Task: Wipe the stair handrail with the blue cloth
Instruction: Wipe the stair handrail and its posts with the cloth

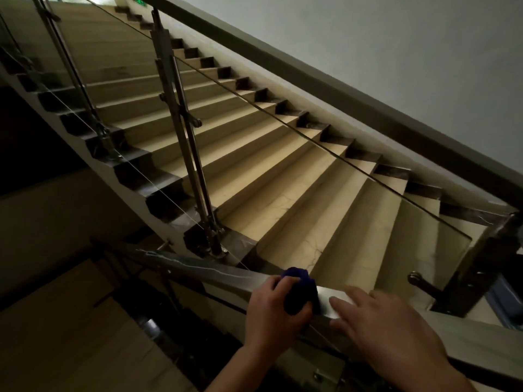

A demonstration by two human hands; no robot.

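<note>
A dark blue cloth (pixel 300 290) is bunched on top of the metal handrail (pixel 198 268) that runs across the lower part of the view. My left hand (pixel 271 318) is shut on the cloth, pressing it against the rail. Just to the right of the cloth, my right hand (pixel 387 329) lies flat on the rail with its fingers spread, holding nothing. The rail's surface left of the cloth shows pale streaks.
Beyond the rail a flight of beige stairs (pixel 283 176) climbs to the upper left, behind a glass panel on metal posts (pixel 184 131). A second dark handrail (pixel 339 89) slopes along the white wall. A lower landing (pixel 56 321) lies below at the left.
</note>
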